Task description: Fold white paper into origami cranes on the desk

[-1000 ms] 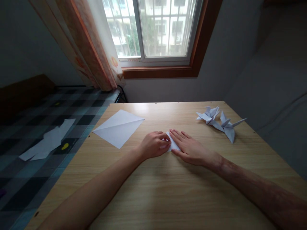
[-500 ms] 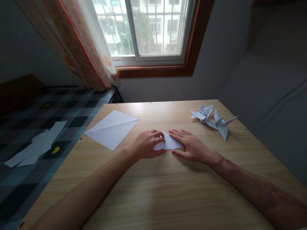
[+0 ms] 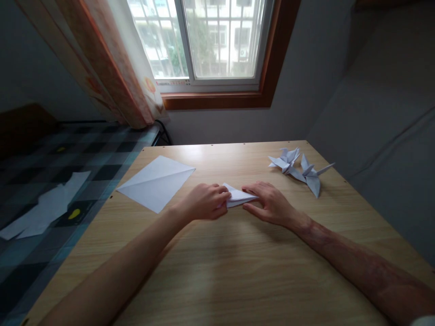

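Observation:
A small piece of white folded paper (image 3: 238, 195), layered and pointed at its right end, is at the middle of the wooden table. My left hand (image 3: 208, 202) is closed on its left part, thumb and fingers pinching it. The paper appears slightly raised from the tabletop, its layers showing at the near edge. My right hand (image 3: 268, 203) is around the pointed end, thumb and fingers apart with the tip in the gap between them. Whether its palm side touches the tip is hidden. Left of my hands lies a white square sheet (image 3: 158, 183) with a diagonal crease.
Folded paper cranes (image 3: 287, 159) sit at the table's (image 3: 217, 271) far right, one crane (image 3: 311, 176) nearer its right edge. White paper pieces (image 3: 50, 206) lie on a checked bed (image 3: 20, 267) at the left. A window (image 3: 220, 45) and curtain (image 3: 118, 63) are behind the table.
My left hand has closed on the folded paper and lifted its near edge, turning it. My right hand has come off the paper's flat face, its fingers now bent around the tip.

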`<state>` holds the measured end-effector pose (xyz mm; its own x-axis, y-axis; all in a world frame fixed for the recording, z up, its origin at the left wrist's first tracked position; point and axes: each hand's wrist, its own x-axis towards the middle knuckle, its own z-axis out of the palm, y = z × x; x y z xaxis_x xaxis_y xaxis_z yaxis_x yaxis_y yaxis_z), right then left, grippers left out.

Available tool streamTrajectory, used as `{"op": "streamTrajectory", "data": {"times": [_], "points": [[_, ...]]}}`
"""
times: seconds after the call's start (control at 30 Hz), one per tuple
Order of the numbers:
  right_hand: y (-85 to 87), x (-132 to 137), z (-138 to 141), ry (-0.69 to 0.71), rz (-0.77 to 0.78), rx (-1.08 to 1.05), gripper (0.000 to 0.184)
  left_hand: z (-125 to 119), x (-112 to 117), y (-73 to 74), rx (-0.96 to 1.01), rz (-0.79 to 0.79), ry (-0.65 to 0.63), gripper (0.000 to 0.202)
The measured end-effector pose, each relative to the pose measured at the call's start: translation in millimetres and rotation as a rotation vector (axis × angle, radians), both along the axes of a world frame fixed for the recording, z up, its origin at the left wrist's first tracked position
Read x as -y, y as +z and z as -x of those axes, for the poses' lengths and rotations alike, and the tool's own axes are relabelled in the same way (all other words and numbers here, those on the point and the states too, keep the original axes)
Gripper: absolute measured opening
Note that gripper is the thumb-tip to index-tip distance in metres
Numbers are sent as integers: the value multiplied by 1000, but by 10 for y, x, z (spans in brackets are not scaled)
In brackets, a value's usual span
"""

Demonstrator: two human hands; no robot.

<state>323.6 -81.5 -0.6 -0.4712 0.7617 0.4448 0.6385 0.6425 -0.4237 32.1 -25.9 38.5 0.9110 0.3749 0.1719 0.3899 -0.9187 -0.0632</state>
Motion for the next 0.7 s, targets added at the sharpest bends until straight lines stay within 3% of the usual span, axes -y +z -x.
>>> {"op": "streamTrajectory", "data": {"times": [0.17,0.33,0.4,0.53,0.7], "points": [[-19,12,38,-86,23,-123,41,-37,55,-100,72,-52,109,22],[-68,58,201,-224,220,-465,63,-158,171,-189,528,27,357,26],[-80,94,276,-246,285,-489,69,-236,216,-196,691,115,439,25],[-68,159,373,-266,342,-458,71,-396,263,-208,948,382,437,25],[-44,169,390,-280,418,-513,69,-500,292,-276,1081,588,463,15]]}}
